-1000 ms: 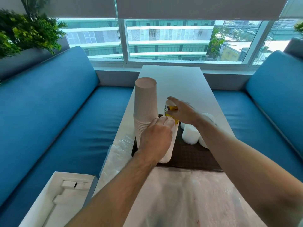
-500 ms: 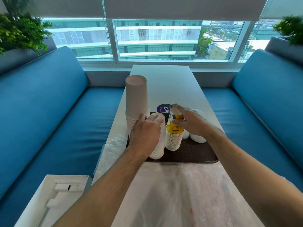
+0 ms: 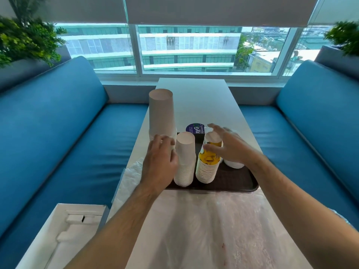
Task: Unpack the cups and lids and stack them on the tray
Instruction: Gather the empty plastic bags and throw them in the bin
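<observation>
Over the dark tray (image 3: 240,183), the left hand (image 3: 160,162) hovers loose-fingered just left of the white cup stack (image 3: 185,158) while the right hand (image 3: 231,146) spreads open beside the yellow printed cup stack (image 3: 207,164), white lids (image 3: 234,164) far right, tall cup stack (image 3: 161,113) far left.

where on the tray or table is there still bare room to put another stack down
The tray has bare room at its near right corner, in front of the white lids and right of the yellow cup stack. The far table toward the window is bare. The tray's left side is crowded with cup stacks, and plastic wrap covers the near table.
</observation>
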